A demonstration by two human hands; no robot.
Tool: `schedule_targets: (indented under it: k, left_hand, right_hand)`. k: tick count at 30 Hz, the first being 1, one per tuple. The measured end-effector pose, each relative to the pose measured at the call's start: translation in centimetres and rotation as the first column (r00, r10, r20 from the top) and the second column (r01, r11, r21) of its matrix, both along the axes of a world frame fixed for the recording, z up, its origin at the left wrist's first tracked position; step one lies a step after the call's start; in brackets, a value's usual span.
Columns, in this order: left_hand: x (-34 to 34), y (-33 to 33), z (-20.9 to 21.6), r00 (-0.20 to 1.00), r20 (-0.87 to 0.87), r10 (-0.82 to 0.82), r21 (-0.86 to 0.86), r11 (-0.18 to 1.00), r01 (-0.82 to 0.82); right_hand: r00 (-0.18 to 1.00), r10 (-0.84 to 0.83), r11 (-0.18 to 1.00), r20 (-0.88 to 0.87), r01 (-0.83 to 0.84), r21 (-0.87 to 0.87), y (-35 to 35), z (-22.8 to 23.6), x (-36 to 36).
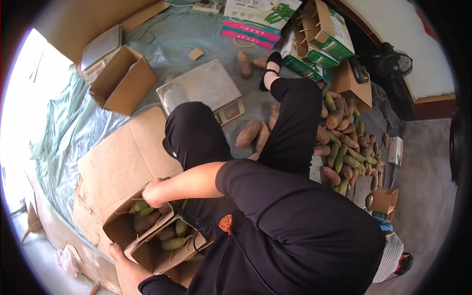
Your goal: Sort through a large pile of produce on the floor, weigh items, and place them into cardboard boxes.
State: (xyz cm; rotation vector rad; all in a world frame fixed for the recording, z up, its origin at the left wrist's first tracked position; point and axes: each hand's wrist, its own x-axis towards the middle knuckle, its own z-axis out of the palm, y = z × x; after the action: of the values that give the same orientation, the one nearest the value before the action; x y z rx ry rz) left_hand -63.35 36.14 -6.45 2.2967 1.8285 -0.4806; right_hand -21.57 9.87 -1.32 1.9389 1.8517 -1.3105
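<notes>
Before me to the left, a brown cardboard box (119, 220) holds green and brown oblong vegetables (146, 221). My right hand (154, 193) reaches across to its far edge, with the fingers bent over the cardboard and partly hidden. At the near left corner, my left hand (118, 252) is closed round the box's edge. A second open box (145, 254) with cord handles stands right against the first. More green vegetables (176, 241) lie inside that one.
A flat cardboard sheet (129, 156) lies beyond the boxes. Past my knee is a metal platform scale (199, 88). To the right spreads a large heap of brown and green vegetables (346, 150). Printed cartons (319, 37), a black fan (393, 61) and another person (392, 255) are also about.
</notes>
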Motion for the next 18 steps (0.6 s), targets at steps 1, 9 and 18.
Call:
schedule_targets:
  k: [1, 9, 18]
  left_hand:
    - [6.0, -2.0, 0.7, 0.987, -0.122, 0.103, 0.154, 0.984, -0.084]
    - [29.3, -5.1, 10.2, 0.592, 0.806, 0.018, -0.162, 0.968, 0.19]
    - [56.2, -33.5, 29.5, 0.027, 0.804, -0.594, 0.085, 0.159, 0.984]
  right_hand:
    - [0.968, -0.211, 0.969, -0.139, 0.226, 0.102, -1.1, 1.7, 2.4]
    - [0.767, -0.496, 0.338, -0.407, 0.602, 0.723, -7.8, 9.4, 22.8]
    - [0.094, -0.846, -0.214, -0.525, 0.842, 0.495, -36.4, 10.0, 41.5]
